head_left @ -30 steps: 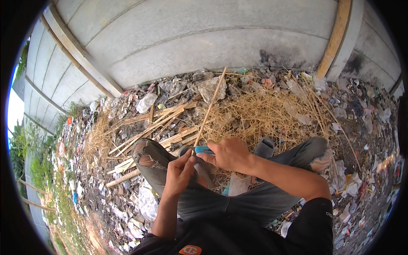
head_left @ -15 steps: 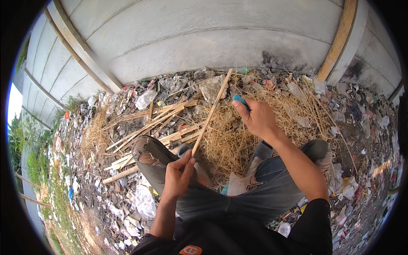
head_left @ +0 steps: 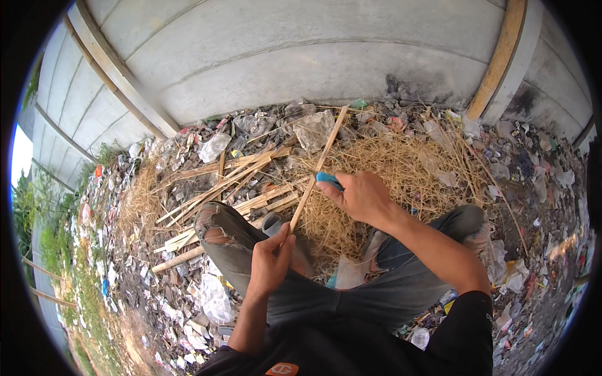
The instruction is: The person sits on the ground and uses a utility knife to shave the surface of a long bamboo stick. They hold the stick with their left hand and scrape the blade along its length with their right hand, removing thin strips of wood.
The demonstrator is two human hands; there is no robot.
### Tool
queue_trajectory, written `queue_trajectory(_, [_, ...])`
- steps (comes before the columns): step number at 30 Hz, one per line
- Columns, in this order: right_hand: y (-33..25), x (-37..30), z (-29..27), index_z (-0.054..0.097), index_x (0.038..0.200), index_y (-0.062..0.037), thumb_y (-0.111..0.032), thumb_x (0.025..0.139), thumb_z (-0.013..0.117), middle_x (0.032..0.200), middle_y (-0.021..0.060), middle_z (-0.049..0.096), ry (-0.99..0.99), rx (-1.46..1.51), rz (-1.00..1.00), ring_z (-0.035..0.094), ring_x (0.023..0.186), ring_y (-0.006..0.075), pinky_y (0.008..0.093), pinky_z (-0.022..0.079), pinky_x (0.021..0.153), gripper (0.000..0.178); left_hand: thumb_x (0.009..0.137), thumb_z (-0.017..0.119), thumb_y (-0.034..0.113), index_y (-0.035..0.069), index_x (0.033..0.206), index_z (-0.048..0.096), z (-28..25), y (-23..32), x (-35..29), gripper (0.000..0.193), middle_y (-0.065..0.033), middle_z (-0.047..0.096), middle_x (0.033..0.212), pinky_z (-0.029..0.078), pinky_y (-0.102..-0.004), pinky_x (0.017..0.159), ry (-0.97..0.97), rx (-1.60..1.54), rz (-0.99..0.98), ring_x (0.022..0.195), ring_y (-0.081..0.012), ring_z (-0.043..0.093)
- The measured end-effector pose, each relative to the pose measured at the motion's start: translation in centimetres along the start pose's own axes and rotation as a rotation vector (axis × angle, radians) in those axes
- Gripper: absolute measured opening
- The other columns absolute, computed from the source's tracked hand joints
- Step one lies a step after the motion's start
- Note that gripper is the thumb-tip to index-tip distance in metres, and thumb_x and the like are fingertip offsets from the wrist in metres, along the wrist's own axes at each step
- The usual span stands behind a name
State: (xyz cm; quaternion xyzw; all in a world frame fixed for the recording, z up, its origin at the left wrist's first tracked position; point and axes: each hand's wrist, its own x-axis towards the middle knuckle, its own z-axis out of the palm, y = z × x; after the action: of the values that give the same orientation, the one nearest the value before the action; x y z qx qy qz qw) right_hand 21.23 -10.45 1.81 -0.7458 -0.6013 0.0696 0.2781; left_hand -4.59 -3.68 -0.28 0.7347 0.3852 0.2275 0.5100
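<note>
My left hand (head_left: 269, 260) pinches the near end of a long, thin bamboo strip (head_left: 327, 145) between thumb and fingers. The strip slants up and away to the right, its far end close to a grey rock. In my right hand (head_left: 365, 197) is a small knife with a blue handle (head_left: 329, 181), my fist closed round it. Its front end meets the strip about midway along; the blade itself is barely visible. Under and beside the strip lies a heap of curly pale shavings (head_left: 401, 163).
Split bamboo pieces (head_left: 232, 182) lie in a pile left of the strip, near my torn trouser knee (head_left: 216, 232). A concrete wall (head_left: 301, 69) with bamboo poles (head_left: 501, 59) stands behind. Litter (head_left: 213, 297) and plastic scraps cover the surrounding ground.
My right hand has come down and left with the knife, from beside the strip's upper part onto its middle. The left hand and strip have shifted slightly right.
</note>
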Motion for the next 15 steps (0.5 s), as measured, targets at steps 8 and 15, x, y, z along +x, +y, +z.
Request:
queue_trajectory(8, [4.7, 3.6, -3.0, 0.066, 0.074, -0.0054, -0.06, 0.106, 0.046, 0.047, 0.0114, 0.054, 0.114, 0.028, 0.245, 0.06, 0.043, 0.0286, 0.042, 0.046, 0.043, 0.066, 0.101, 0.068, 0.014, -0.008, 0.133, 0.064, -0.9, -0.3, -1.1, 0.039, -0.0022, 0.069, 0.089, 0.049, -0.0237, 0.071, 0.007, 0.152, 0.023, 0.08, -0.0037, 0.055])
queue_trajectory(15, [-0.4, -1.4, 3.7, 0.069, 0.083, -0.0057, -0.067, 0.104, 0.043, 0.05, 0.0112, 0.057, 0.046, -0.097, -0.202, 0.061, 0.044, 0.0292, 0.043, 0.048, 0.045, 0.07, 0.102, 0.066, 0.013, -0.008, 0.135, 0.063, 0.0, 0.1, 0.6, 0.039, 0.001, 0.066, 0.092, 0.048, -0.0212, 0.076, -0.002, -0.014, 0.024, 0.084, -0.0028, 0.054])
